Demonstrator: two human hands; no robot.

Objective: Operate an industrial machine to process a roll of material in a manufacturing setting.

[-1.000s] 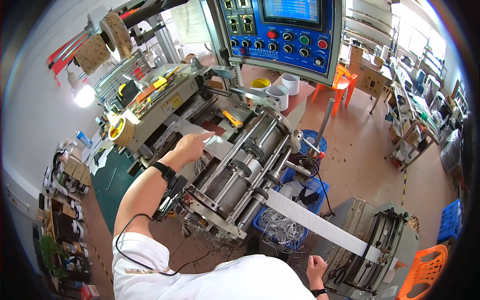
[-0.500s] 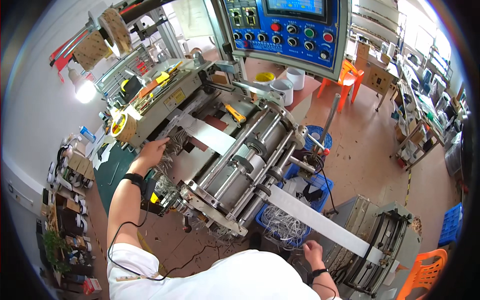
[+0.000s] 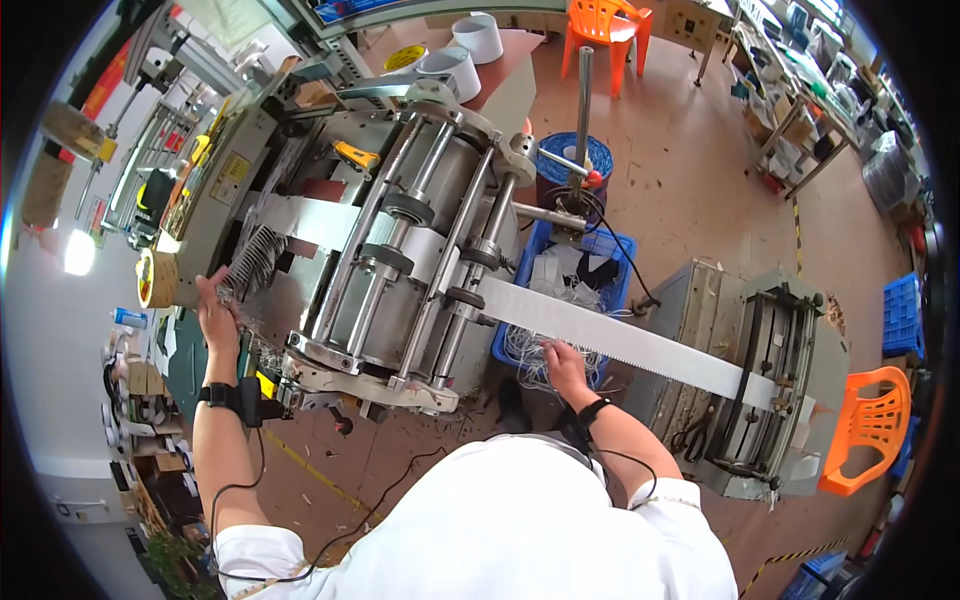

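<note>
My left hand (image 3: 216, 312) is at the left end of the machine, beside a hanging, ribbed bundle of waste strip (image 3: 258, 262). Its fingers are stretched out and somewhat apart at the bundle's lower end; their tips are slightly blurred. A white band (image 3: 620, 338) with a toothed lower edge runs out from the rollers (image 3: 380, 290) to a second, lower machine (image 3: 760, 400) on the right. Just under this band is my right hand (image 3: 566, 368), fingers curled together, in front of a blue crate (image 3: 630, 270) of shredded strips. Whatever its fingers hold, if anything, is too small to make out.
A yellow-orange cutter knife (image 3: 356, 156) lies on the machine bed. Behind the rollers stand white tubs (image 3: 478, 38) and a round blue basket (image 3: 590, 155). Orange chairs (image 3: 866, 430) stand at right and far back. A black cable (image 3: 330, 530) trails from my left wrist.
My view has shifted down and to the right. My right hand has risen from beside my body to the white band near the crate. My left hand stays by the waste bundle.
</note>
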